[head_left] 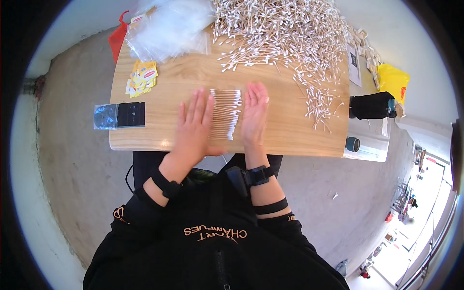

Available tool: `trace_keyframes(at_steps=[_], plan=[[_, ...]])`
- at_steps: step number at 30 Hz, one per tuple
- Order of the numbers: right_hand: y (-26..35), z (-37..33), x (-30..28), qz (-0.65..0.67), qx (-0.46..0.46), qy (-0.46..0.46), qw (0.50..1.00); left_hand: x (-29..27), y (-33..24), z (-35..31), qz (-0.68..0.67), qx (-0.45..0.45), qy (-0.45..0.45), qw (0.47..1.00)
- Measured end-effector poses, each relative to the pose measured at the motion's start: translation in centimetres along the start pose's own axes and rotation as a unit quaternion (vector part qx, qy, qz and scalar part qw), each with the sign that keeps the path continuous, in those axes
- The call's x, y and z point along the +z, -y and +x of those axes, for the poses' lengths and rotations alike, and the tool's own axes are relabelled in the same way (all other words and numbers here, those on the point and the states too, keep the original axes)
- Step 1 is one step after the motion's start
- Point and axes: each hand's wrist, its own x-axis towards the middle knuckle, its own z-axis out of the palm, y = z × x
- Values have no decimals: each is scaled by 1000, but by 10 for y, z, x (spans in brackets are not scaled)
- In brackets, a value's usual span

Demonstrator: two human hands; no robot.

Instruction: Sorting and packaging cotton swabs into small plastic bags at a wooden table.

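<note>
A neat row of cotton swabs (225, 114) lies side by side on the wooden table (280, 135), between my two hands. My left hand (192, 126) rests palm down at the row's left ends, its fingers stretched out and slightly apart. Along the right ends stands my right hand (255, 116), turned on its edge with the palm toward the swabs and the fingers loosely extended. Neither hand grips anything. Farther off, a big loose heap of cotton swabs (290, 34) covers the far right of the table, with a smaller scatter (321, 106) trailing toward me.
Clear plastic bags (169, 29) pile up at the far left, beside a red bag (117, 38). Below them are yellow-and-white labels (143, 77) and a black item in a clear sleeve (120, 116). Past the right edge are a black-covered object (371, 106) and a yellow bag (392, 81).
</note>
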Motion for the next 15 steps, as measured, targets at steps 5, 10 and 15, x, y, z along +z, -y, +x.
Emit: trace_keyframes(at_steps=[5, 10, 15], plan=[[0, -3, 0, -5, 4, 4, 1000, 11, -5, -7, -5, 18, -11, 1000], [2, -2, -7, 2, 11, -9, 1000, 19, -4, -1, -1, -21, -60, 998], [1, -4, -5, 0, 3, -9, 1000, 18, -3, 7, 11, -10, -88, 996]])
